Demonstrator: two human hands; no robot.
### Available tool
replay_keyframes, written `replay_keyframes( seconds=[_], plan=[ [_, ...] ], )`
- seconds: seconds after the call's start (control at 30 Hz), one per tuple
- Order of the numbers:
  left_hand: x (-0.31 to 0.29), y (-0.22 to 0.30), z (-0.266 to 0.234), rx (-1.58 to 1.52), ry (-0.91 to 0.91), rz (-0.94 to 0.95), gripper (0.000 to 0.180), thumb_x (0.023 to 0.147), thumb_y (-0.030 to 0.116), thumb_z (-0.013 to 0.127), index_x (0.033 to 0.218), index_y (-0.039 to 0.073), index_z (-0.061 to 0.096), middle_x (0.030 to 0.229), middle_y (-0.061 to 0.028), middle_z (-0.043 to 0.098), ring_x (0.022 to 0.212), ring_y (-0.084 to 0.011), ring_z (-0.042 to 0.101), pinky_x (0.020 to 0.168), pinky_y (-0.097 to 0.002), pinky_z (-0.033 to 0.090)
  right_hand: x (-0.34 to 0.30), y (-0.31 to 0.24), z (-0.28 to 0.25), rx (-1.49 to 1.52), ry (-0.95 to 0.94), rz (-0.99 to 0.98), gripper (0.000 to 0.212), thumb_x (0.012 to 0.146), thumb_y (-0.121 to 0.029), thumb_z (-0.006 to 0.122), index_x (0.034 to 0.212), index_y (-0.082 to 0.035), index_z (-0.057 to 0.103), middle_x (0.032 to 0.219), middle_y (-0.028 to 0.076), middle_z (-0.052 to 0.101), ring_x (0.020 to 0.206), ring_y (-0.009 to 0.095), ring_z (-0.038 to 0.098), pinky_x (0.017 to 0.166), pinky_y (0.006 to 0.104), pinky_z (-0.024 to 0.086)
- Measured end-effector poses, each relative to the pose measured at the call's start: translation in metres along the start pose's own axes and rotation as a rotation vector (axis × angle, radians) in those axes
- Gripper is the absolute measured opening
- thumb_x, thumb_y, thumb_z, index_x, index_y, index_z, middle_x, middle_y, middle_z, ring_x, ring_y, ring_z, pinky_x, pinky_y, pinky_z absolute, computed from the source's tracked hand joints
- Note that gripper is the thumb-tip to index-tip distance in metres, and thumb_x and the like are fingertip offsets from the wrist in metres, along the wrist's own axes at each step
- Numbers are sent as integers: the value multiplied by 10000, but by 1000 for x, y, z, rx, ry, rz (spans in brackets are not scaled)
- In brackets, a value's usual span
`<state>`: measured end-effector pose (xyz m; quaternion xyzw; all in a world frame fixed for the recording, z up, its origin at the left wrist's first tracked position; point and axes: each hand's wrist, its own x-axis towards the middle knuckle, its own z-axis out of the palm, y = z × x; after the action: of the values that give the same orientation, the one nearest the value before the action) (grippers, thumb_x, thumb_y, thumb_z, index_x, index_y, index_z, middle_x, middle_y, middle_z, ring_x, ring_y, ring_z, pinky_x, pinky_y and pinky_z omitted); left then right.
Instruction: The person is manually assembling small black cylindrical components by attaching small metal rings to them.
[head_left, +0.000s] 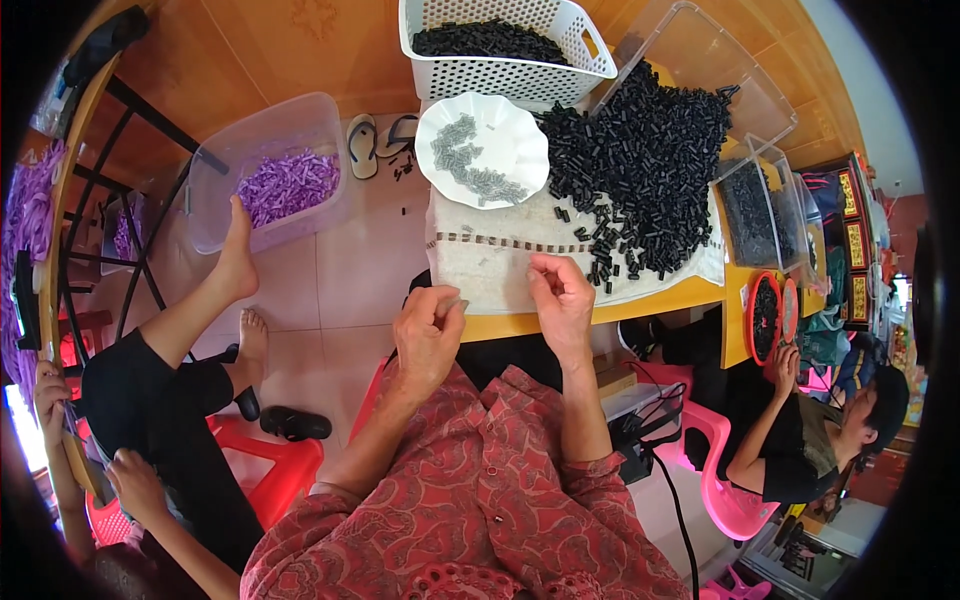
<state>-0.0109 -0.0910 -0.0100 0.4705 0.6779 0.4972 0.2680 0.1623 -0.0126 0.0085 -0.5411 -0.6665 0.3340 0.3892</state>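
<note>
My left hand [428, 338] is closed in a pinch at the near edge of the white cloth [480, 262]. Something small and pale seems to show at its fingertips, too small to name. Over the cloth to its right, my right hand [562, 303] has thumb and fingers pressed together; what they hold, if anything, is hidden. Ahead of both hands stands a white scalloped plate [520, 148] with many small clear pieces [460, 160] on it. A big heap of short black tube-like parts [645, 165] spreads over the cloth on the right, its nearest pieces close to my right hand.
Behind the plate is a white perforated basket [510, 78] of black parts. Clear plastic bins [765, 215] stand at the right. A tub [205, 200] of purple pieces sits on the floor at left. One person [820, 440] works at right over a red tray [765, 318]; another sits left.
</note>
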Motion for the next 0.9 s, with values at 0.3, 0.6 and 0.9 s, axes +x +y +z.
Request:
replay_keyframes(
  seconds=[0.3, 0.6, 0.9],
  plan=[
    [-3, 11, 3, -650, -220, -176, 167, 908, 8, 627, 1068, -24, 662, 899, -31, 603, 752, -67, 606, 677, -216, 518, -31, -29, 10, 533, -160, 280, 194, 890, 27, 636, 1084, 20, 621, 917, 35, 663, 741, 45, 579, 673, 189, 489],
    [-5, 6, 2, -859, -335, -268, 157, 939, 9, 586, 1075, -20, 659, 930, -52, 638, 788, -106, 615, 726, -241, 519, -38, -28, 10, 649, -245, 311, 237, 886, 16, 653, 1119, 25, 608, 908, 57, 672, 728, 64, 597, 631, 206, 499],
    [-7, -3, 3, -913, -401, -315, 139, 936, 75, 624, 1039, -12, 659, 899, -36, 645, 770, -92, 616, 704, -223, 515, -34, -35, 1, 687, -337, 399, 225, 884, -2, 652, 1104, 30, 611, 923, 62, 682, 722, 61, 598, 622, 208, 496]
  ],
)
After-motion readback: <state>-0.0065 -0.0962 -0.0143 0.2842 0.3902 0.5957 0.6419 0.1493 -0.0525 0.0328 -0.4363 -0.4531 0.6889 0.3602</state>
